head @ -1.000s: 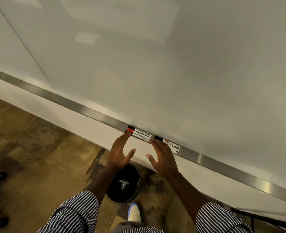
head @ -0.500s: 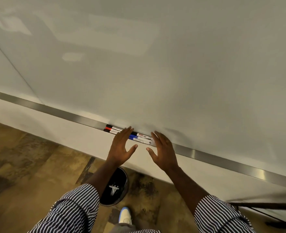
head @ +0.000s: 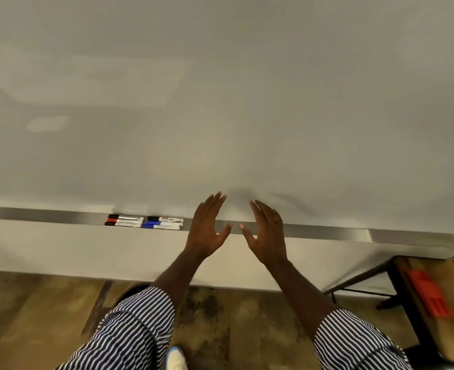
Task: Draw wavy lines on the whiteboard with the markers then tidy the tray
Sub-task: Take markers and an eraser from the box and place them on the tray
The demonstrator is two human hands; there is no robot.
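Both hands have lifted off the markers [head: 144, 222]; left hand [head: 206, 228] and right hand [head: 267, 233] hover empty, fingers straight, right of them. Markers lie grouped in tray [head: 327, 232]. Whiteboard [head: 247, 102] blank; tidying looks finished.

Black, red and blue markers [head: 144, 221]; navy-and-white striped sleeves [head: 137, 324]

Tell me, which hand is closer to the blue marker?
Left. The left hand hovers open just right of the blue marker on the tray; the right hand is open farther right.
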